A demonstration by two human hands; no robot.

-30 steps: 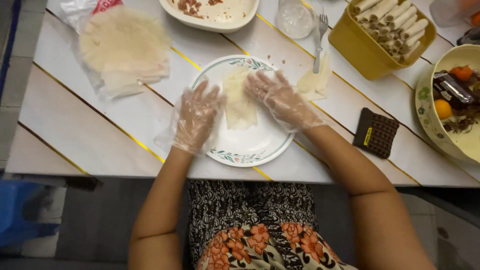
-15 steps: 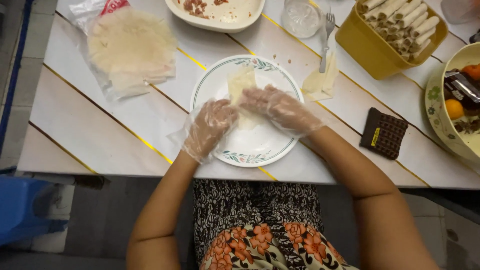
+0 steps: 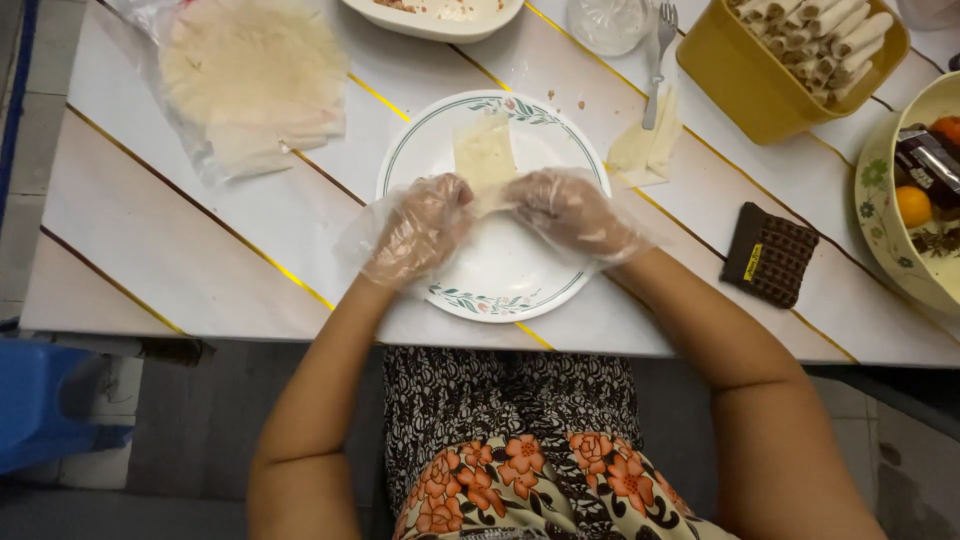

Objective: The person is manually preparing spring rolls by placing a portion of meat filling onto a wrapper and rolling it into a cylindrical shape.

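Both hands wear loose, crinkled clear plastic gloves. The left hand (image 3: 425,225) and the right hand (image 3: 570,210) meet over the middle of a round white plate (image 3: 500,290) with a green leaf border, fingers curled and pinched on the near end of a thin, pale, translucent wrapper (image 3: 484,155). The wrapper is a soft rectangular strip lying flat on the plate; its free end runs toward 12 o'clock and its near end is gathered between the gloved fingertips.

The plate rests on a smooth white table (image 3: 150,250) crossed by slanted yellow stripes. At 10 o'clock from the plate lies a round stack of wrappers (image 3: 250,70), dry and papery, on clear plastic. At 12 o'clock sits the edge of a cream serving dish (image 3: 440,20) with brown bits. At 1 o'clock stand a cut-glass cup (image 3: 610,20) and a metal fork (image 3: 660,50), the fork lying over a folded scrap of wrapper (image 3: 645,150). At 2 o'clock a mustard-yellow box (image 3: 760,85) holds thin rolled sticks (image 3: 820,40) packed side by side. At 3 o'clock lies a dark brown woven pouch (image 3: 768,262), and beyond it a floral-rimmed bowl (image 3: 885,230) with orange fruit.
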